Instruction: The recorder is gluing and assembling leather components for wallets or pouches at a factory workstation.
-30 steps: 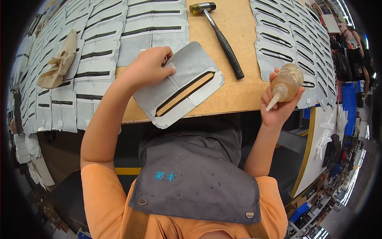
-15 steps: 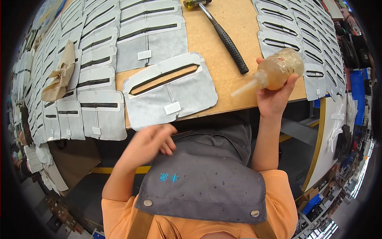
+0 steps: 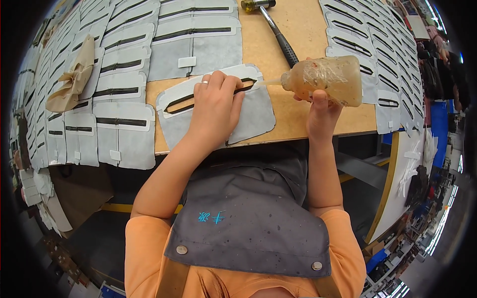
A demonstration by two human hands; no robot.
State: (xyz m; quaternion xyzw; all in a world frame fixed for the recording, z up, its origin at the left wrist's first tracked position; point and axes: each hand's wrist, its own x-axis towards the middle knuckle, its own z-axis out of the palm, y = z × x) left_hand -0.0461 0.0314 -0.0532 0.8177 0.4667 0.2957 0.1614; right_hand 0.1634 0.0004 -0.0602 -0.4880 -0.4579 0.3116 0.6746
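Note:
A grey leather-like panel (image 3: 257, 113) lies near the front edge of the table. It has a white-edged long slot lined with black strips. My left hand (image 3: 214, 107) rests flat on this panel across the slot, fingers pointing away, holding nothing. In my right hand (image 3: 322, 110) is a translucent, yellowish squeeze bottle (image 3: 330, 77) with clear film wrapped around it. It lies nearly sideways, and its thin nozzle (image 3: 271, 82) reaches left to the right end of the slot. Whether the tip touches the panel I cannot tell.
A hammer (image 3: 284, 47) with a black grip lies behind the bottle. Rows of overlapping grey panels (image 3: 121, 141) cover the left of the table, with more panels (image 3: 387, 102) at the right. A crumpled beige cloth (image 3: 74, 82) sits on the left rows.
My left hand has moved from beside the table edge up onto the panel. My right hand has tilted the bottle level and brought its nozzle to the slot's right end.

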